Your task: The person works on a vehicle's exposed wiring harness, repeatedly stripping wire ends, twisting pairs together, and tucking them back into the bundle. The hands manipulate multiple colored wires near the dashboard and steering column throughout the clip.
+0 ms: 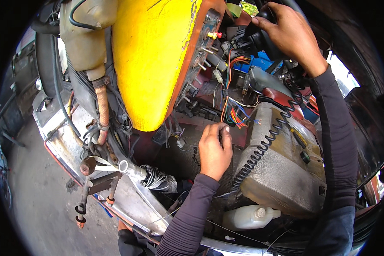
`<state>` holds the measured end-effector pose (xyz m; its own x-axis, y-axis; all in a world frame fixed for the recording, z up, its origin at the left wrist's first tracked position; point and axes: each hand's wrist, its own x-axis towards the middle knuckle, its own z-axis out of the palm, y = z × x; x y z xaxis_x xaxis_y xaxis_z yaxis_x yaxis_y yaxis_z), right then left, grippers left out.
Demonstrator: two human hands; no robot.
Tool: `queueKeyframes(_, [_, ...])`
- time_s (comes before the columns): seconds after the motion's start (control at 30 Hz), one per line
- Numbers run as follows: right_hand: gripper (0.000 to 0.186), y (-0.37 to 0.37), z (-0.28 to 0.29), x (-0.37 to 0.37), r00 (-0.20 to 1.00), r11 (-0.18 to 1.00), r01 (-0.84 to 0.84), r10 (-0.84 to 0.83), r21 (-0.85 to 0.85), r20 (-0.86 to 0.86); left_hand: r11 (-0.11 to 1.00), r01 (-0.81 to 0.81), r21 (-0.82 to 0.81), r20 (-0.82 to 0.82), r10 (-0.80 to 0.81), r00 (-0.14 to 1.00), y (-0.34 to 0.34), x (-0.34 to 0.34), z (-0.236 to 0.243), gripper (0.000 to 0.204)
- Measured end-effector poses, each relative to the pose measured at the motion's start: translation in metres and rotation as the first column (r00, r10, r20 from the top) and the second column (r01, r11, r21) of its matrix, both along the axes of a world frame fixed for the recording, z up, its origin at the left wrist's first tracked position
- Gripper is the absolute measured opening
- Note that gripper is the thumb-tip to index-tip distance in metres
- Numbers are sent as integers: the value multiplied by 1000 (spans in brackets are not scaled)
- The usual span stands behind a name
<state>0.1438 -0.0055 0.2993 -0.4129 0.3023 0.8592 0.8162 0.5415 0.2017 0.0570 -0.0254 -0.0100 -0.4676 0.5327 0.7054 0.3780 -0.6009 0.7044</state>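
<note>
My left hand (pixel 216 149) is low in the middle, fingers curled in and thumb pressed beside them. Whatever is in it, if anything, is hidden. Just beyond it hangs a bundle of coloured wires (pixel 234 113) with bare cut ends. At the upper right my right hand (pixel 288 36) is closed round a black rounded part (pixel 265 19), which its fingers partly hide. Black connectors and wiring (pixel 243 45) sit just below that part. Left of the wires stands a yellow panel (pixel 151 64) with a row of toggle switches (pixel 202 57) along its orange-brown edge.
A coiled black cable (pixel 264 147) runs over a silvery padded cover (pixel 277 170), on which a yellow-and-black screwdriver (pixel 298 138) lies. Below it is a whitish plastic jug (pixel 249 217). At left are hoses (pixel 102 111), a metal tube wrapped with wire (pixel 134 170) and a rusty bracket (pixel 100 183).
</note>
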Motion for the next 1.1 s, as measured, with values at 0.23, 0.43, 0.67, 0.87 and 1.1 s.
queueKeyframes(0.23, [36,0,-3,-1,1000,996,9,-8,89,-7,1000,-18,8,-14,19,1000,0,0,1,13])
queueKeyframes(0.43, [40,-8,-3,-3,1000,995,19,-21,100,12,1000,-4,1,-8,4,1000,0,-1,1,14])
queueKeyframes(0.67, [36,4,-22,26,914,940,-335,307,-65,-266,1000,-22,-5,-12,22,1000,-1,-5,0,14])
queueKeyframes(0.87, [21,-25,-87,68,834,505,-549,273,-667,-480,1000,0,-5,21,1,1000,2,-3,-4,14])
queueKeyframes(1.1, [27,-13,-155,84,924,263,-380,68,-887,-376,999,36,-34,35,-35,999,2,-2,-2,14])
